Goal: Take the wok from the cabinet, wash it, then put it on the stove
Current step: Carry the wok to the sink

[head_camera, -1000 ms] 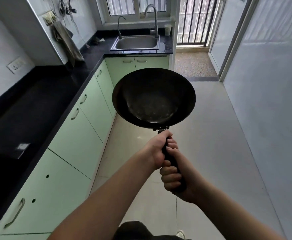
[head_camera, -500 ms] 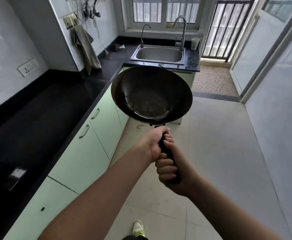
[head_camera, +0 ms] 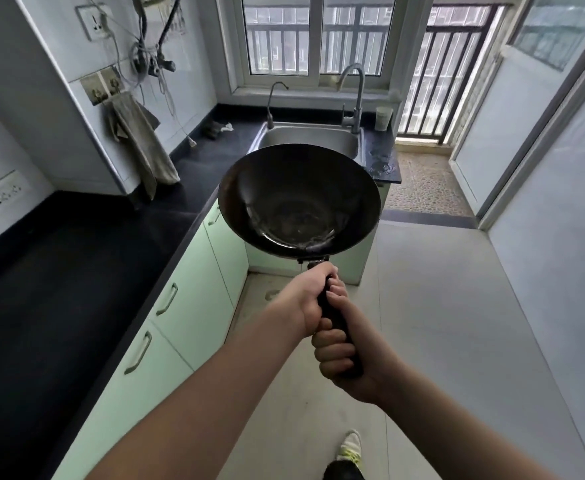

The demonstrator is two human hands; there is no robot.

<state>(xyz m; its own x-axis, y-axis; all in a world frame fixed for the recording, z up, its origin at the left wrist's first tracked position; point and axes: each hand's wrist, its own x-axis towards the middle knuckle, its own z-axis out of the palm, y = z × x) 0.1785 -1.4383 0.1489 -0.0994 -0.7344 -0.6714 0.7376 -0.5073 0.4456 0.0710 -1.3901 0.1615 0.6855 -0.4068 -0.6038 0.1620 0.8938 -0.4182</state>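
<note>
A black wok (head_camera: 298,199) is held out level in front of me, above the floor beside the green cabinets. Both hands grip its black handle: my left hand (head_camera: 310,294) nearest the bowl, my right hand (head_camera: 339,358) behind it at the handle's end. The wok's far rim overlaps the front of the steel sink (head_camera: 310,138), which is set in the black counter under the window. Two taps stand behind the sink, a tall one (head_camera: 353,98) at right and a thin one (head_camera: 272,105) at left. No stove is in view.
A black counter (head_camera: 76,254) runs along the left over green cabinets (head_camera: 180,317). A towel (head_camera: 138,140) hangs on the left wall by cables. A cup (head_camera: 383,118) stands right of the sink. Pale floor (head_camera: 457,323) stretches right toward a barred door (head_camera: 446,74).
I have walked toward the sink with the wok held in both hands; the sink and window look larger and closer. The grip on the handle is the same.
</note>
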